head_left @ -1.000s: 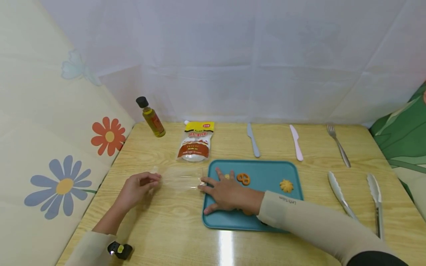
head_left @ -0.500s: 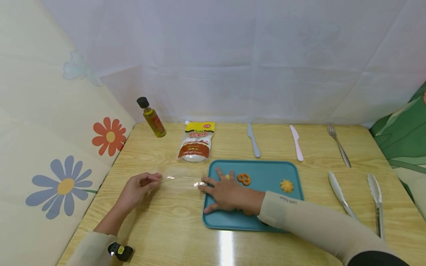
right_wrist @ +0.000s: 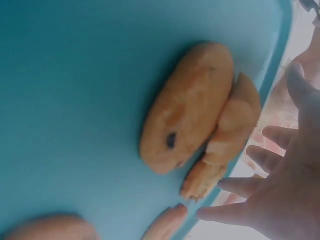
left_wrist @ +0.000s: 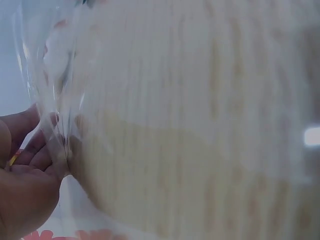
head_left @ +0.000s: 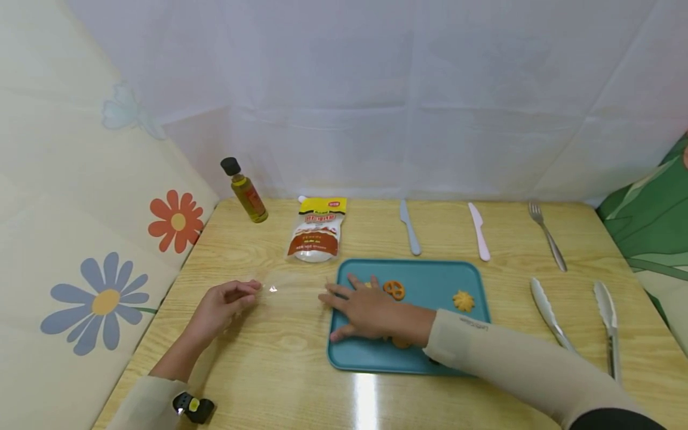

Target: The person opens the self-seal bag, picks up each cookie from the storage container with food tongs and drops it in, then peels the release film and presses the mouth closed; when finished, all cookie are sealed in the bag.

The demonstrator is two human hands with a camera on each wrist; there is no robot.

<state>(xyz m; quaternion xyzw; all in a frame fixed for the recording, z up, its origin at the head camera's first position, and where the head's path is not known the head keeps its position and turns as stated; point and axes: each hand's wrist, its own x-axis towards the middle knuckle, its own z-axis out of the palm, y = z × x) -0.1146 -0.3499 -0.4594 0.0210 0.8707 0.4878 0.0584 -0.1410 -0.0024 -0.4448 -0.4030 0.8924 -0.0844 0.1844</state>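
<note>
In the head view, my left hand pinches one end of a clear plastic bag or film. The left wrist view shows the clear plastic gathered between thumb and fingers. Spread fingers of my right hand reach over the left rim of a teal tray, near the plastic's other end. A pretzel and a flower-shaped cookie lie on the tray. In the right wrist view, an oval cookie lies against smaller cookie pieces, beside my right hand.
Behind the tray lie a grey knife, a pink knife and a fork. Metal tongs lie at the right. A printed pouch and an oil bottle stand at back left.
My right hand has shifted slightly, its sleeve moving a little to the right. Glints on the plastic near its fingertips have gone. My left hand has barely moved.
</note>
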